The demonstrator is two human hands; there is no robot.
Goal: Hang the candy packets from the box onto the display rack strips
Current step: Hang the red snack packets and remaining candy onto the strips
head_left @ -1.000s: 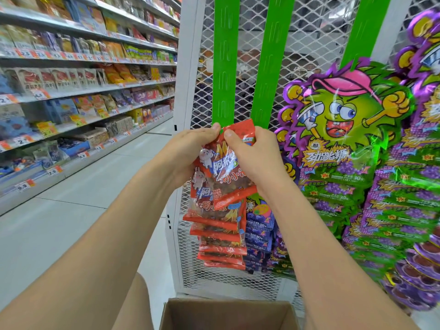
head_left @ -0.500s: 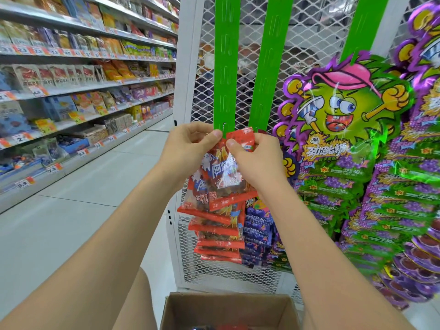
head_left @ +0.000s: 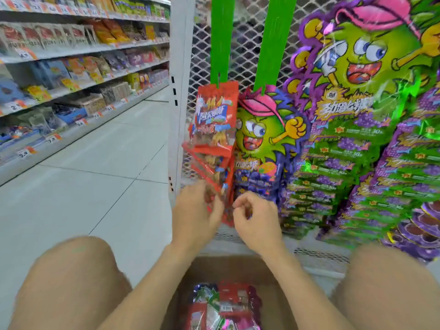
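A column of red candy packets [head_left: 214, 120] hangs from the left green strip [head_left: 222, 39] on the white mesh rack, the top packet hooked at the strip's lower end. My left hand [head_left: 196, 217] is low in front of the bottom red packets, fingers relaxed and close to them; motion blur hides any contact. My right hand [head_left: 256, 220] is beside it, fingers loosely curled and holding nothing. Below my arms stands the open cardboard box [head_left: 238, 267] with red and purple packets [head_left: 226, 306] inside.
A second green strip [head_left: 271, 41] carries green-and-purple cartoon packets [head_left: 262, 129]; more fill the rack to the right [head_left: 357, 167]. The rack's white post [head_left: 181, 67] stands at the left. Stocked shelves [head_left: 71, 51] line the aisle. My bare knees flank the box.
Both hands have let go of the red packet, which now hangs on the left strip, and have dropped toward the box. The view has tilted down, showing the box's contents.
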